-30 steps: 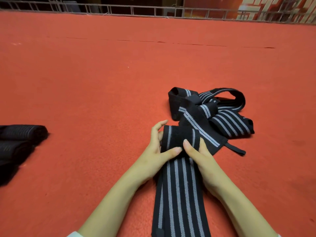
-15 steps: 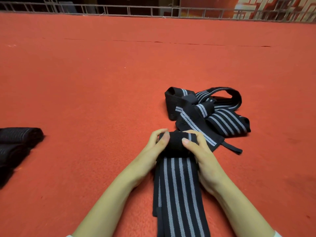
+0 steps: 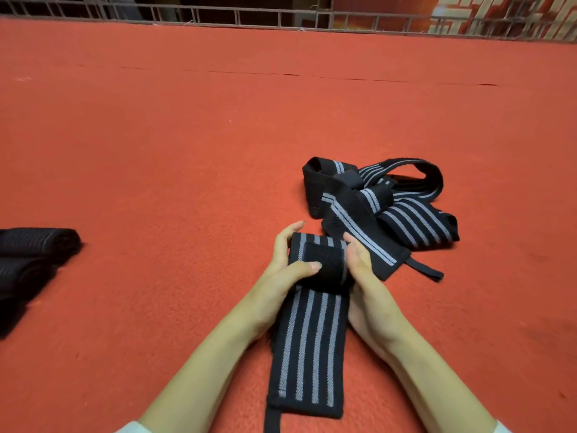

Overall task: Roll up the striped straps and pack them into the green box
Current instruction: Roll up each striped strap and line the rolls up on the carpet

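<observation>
A black strap with grey stripes [image 3: 309, 348] lies flat on the red carpet, running toward me. Its far end is wound into a small roll [image 3: 318, 260]. My left hand [image 3: 284, 270] grips the roll's left side, thumb across the top. My right hand [image 3: 365, 276] grips its right side with fingers curled behind it. A loose tangle of more striped straps [image 3: 384, 201] lies just beyond my hands, to the right. No green box is in view.
Rolled dark straps [image 3: 28, 260] sit at the left edge of the view. The red carpet [image 3: 187, 135] stretches far ahead to a metal railing [image 3: 281, 18] at the back.
The strap's far end has been rolled toward me: it was flat under my thumbs, then folded over, and is now a thicker roll. The flat length has shortened.
</observation>
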Tool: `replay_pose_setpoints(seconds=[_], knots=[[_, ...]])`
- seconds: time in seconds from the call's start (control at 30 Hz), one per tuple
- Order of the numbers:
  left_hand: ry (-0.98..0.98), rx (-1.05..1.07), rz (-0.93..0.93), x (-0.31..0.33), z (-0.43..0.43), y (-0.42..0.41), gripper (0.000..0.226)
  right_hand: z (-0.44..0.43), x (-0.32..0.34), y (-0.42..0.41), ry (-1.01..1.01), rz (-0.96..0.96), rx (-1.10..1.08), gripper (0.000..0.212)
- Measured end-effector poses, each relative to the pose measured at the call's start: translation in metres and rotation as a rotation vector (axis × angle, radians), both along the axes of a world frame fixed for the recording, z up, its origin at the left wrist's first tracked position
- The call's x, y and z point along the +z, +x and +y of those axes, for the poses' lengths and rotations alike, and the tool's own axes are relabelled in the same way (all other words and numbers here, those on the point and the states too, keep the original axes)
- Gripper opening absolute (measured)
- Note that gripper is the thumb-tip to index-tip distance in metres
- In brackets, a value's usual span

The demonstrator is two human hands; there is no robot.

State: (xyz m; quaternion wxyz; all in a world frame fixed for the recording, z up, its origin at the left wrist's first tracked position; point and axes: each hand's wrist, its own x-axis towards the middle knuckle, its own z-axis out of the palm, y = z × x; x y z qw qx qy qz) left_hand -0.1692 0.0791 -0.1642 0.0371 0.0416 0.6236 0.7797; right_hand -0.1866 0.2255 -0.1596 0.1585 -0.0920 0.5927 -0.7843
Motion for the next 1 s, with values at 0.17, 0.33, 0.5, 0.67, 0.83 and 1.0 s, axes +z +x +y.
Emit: replay_pose_setpoints(seconds=[0.17, 0.33, 0.5, 0.67, 0.83, 1.0], knots=[[0.041, 0.000, -0.023, 0.002, 0.001, -0.001, 0.064, -0.001, 0.000, 0.002, -0.115, -0.093, -0.039, 0.063], [-0.008, -0.057, -0.084, 0.006, -0.009, -0.003, 0.054, 0.001, -0.003, -0.002, -0.028, -0.030, -0.057, 0.062], [-0.109, 0.024, 0.058, 0.009, -0.014, 0.000, 0.047, 0.001, -0.009, -0.003, 0.075, 0.013, -0.009, 0.076], [-0.208, -0.014, 0.175, 0.006, -0.012, 0.002, 0.053, 0.002, -0.008, -0.001, 0.101, 0.042, -0.050, 0.053], [-0.101, -0.034, 0.123, 0.009, -0.010, 0.001, 0.041, 0.004, -0.006, -0.003, 0.024, 0.038, -0.051, 0.041], [-0.163, -0.059, -0.124, 0.017, -0.014, 0.002, 0.044, 0.005, -0.006, -0.002, 0.054, 0.106, -0.011, 0.028]])
